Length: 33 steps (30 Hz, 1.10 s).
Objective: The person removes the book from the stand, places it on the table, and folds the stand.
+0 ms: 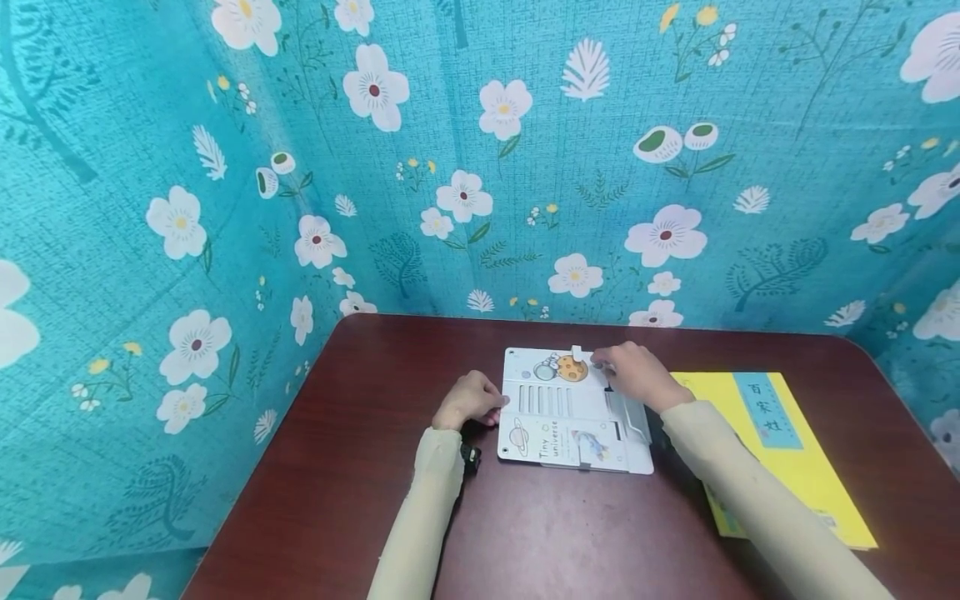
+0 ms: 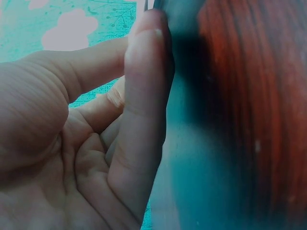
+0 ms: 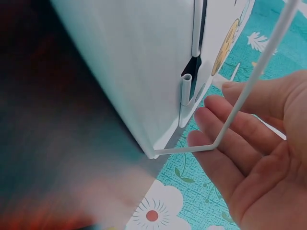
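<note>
A white folding book stand point(image 1: 588, 403) lies on the table, printed with an astronaut, a planet and the words "Tiny universe". My left hand point(image 1: 472, 400) pinches its left edge; in the left wrist view the thumb point(image 2: 146, 52) and index finger meet at that edge. My right hand point(image 1: 633, 371) is at the stand's upper right, thumb and fingertips pinching at its edge beside a small white tab point(image 3: 219, 80). A bent white wire support point(image 3: 249, 91) crosses in front of the right fingers in the right wrist view. A white page clip point(image 1: 577, 352) stands at the top edge.
To the right, partly under my right forearm, lies a yellow book point(image 1: 806, 483) with a blue label point(image 1: 767, 408). The dark red wooden table point(image 1: 360, 467) borders a blue flowered curtain point(image 1: 450, 267) at the back and left.
</note>
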### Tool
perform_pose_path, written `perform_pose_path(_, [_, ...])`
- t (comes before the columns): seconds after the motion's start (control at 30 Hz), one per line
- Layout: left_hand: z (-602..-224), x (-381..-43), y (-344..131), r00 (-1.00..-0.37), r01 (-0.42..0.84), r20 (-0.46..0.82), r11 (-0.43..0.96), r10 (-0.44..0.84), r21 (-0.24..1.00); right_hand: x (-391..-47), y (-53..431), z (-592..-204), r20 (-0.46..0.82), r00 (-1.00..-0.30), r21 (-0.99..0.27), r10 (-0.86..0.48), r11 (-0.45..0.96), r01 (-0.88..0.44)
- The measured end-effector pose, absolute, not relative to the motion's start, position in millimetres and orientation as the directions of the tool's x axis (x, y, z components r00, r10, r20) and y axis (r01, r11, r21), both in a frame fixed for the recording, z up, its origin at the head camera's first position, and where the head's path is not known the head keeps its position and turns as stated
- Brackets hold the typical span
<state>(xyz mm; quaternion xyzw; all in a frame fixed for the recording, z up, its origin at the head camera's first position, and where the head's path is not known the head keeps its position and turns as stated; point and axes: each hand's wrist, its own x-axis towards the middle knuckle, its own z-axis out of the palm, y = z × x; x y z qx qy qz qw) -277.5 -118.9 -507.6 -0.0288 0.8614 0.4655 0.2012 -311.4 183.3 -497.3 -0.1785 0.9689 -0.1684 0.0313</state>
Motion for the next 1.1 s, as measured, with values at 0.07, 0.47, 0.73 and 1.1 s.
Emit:
perform_pose_path(0.07, [-508, -277, -119, -0.918, -0.238, -0.374, 0.568, 0.134, 0.788, -307, 184, -498, 0.016, -0.933, -0.334, -0.359, 0.878, -0.343])
perform_pose_path(0.47, [-509, -276, -119, -0.918, -0.238, -0.374, 0.57, 0.133, 0.786, -283, 194, -500, 0.11, -0.923, -0.33, -0.369, 0.862, -0.384])
perform_pose_path(0.73, [-510, -276, -119, -0.916, -0.24, -0.378, 0.571, 0.134, 0.785, -271, 199, -506, 0.156, -0.92, -0.289, -0.359, 0.874, -0.39])
perform_pose_path(1.1, [-509, -277, -119, -0.918, -0.235, -0.372, 0.566, 0.138, 0.79, -251, 198, -506, 0.228, -0.929, -0.274, -0.291, 0.897, -0.348])
